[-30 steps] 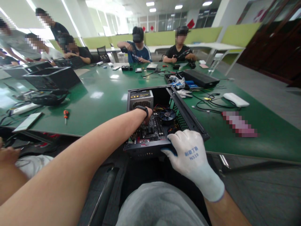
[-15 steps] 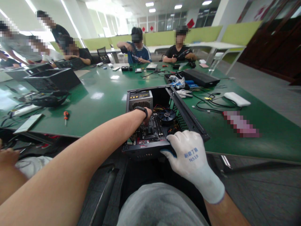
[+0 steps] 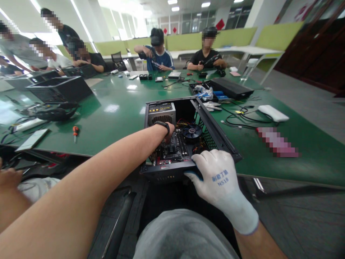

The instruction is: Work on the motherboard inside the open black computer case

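Note:
An open black computer case (image 3: 159, 176) lies at the table's near edge, its inside facing up. My left hand (image 3: 170, 131), bare with a black band at the wrist, reaches down into it over the motherboard (image 3: 172, 150). The fingers are hidden below the wrist. Just behind that hand sits the power supply (image 3: 161, 116), and to its right is a round black fan (image 3: 192, 131). My right hand (image 3: 215, 172), in a white glove, grips the near rim at the right corner, thumb outside and fingers curled over the edge.
An orange screwdriver (image 3: 76, 133) lies left on the green table (image 3: 115, 126). Cables (image 3: 237, 117), a white power bank-like block (image 3: 273, 113) and a blurred red item (image 3: 277, 142) lie right. Behind stands a tray with gloves (image 3: 205, 92). Several people sit opposite; another person's hand (image 3: 10, 178) shows left.

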{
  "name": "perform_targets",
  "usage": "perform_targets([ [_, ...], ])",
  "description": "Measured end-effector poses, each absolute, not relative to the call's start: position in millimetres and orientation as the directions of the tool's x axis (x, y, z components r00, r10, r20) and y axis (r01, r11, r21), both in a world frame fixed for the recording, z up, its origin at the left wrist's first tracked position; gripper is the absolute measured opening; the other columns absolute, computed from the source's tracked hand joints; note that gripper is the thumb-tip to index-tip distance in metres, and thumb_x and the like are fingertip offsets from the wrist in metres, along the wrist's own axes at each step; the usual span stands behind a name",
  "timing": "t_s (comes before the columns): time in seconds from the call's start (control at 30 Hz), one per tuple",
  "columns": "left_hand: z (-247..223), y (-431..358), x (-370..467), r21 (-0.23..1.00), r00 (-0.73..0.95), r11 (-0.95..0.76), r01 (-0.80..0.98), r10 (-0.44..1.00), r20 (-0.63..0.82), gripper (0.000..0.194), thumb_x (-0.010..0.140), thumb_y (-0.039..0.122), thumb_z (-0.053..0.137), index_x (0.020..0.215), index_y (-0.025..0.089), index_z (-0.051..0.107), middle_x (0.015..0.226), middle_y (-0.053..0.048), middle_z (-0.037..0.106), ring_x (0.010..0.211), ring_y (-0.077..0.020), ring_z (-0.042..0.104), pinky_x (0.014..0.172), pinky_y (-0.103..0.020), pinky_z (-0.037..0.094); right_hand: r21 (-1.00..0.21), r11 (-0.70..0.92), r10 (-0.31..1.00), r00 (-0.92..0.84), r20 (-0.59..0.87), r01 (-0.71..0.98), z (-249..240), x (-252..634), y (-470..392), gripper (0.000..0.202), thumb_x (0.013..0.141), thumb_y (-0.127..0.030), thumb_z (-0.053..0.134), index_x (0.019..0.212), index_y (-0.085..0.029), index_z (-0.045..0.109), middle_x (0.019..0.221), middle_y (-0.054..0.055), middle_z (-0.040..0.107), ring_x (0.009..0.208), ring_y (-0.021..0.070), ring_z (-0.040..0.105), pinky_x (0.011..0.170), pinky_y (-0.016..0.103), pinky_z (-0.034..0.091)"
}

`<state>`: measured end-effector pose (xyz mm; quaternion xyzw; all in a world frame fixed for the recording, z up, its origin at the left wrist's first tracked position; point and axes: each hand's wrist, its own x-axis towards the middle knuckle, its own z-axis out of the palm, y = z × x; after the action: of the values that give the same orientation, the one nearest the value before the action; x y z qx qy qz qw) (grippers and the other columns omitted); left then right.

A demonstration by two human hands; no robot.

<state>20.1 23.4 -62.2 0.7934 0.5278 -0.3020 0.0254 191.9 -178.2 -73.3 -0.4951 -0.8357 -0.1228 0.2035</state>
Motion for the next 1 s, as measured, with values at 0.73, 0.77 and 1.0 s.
perform_targets([
  [0.73,-58.5,21.2,18.9,-0.288,0.272,-0.453,0.844,0.823,-0.499,0.066,0.053,0.026,0.095,0.116,0.014,0.077,0.117,-0.012,0.076,0.109,-0.0283,0.07,0.092,-0.026,0.054,0.007,0.478,0.785,-0.431,0.446,0.878,-73.5,192.2,-178.3,0.033,0.084,-0.05,0.07,0.099,-0.021,0.066,0.087,0.007,0.063,0.082,0.0249,0.048,0.074,0.038,0.022],
  [0.77,-58.3,21.1,18.9,-0.287,0.273,-0.453,0.844,0.824,-0.497,0.066,0.053,0.026,0.095,0.115,0.014,0.078,0.117,-0.012,0.076,0.108,-0.0283,0.07,0.092,-0.026,0.054,0.008,0.478,0.784,-0.431,0.446,0.878,-73.7,192.3,-178.3,0.033,0.084,-0.05,0.07,0.099,-0.021,0.066,0.086,0.007,0.063,0.082,0.025,0.048,0.074,0.038,0.022],
  [1.0,-61.7,25.3,19.7,-0.286,0.267,-0.464,0.838,0.807,-0.527,0.056,0.056,0.022,0.092,0.11,0.012,0.079,0.11,-0.014,0.077,0.102,-0.0303,0.072,0.091,-0.031,0.056,0.001,0.475,0.793,-0.429,0.433,0.88,-72.6,192.7,-178.4,0.032,0.085,-0.05,0.069,0.099,-0.021,0.066,0.087,0.007,0.064,0.083,0.0249,0.048,0.074,0.038,0.022],
])
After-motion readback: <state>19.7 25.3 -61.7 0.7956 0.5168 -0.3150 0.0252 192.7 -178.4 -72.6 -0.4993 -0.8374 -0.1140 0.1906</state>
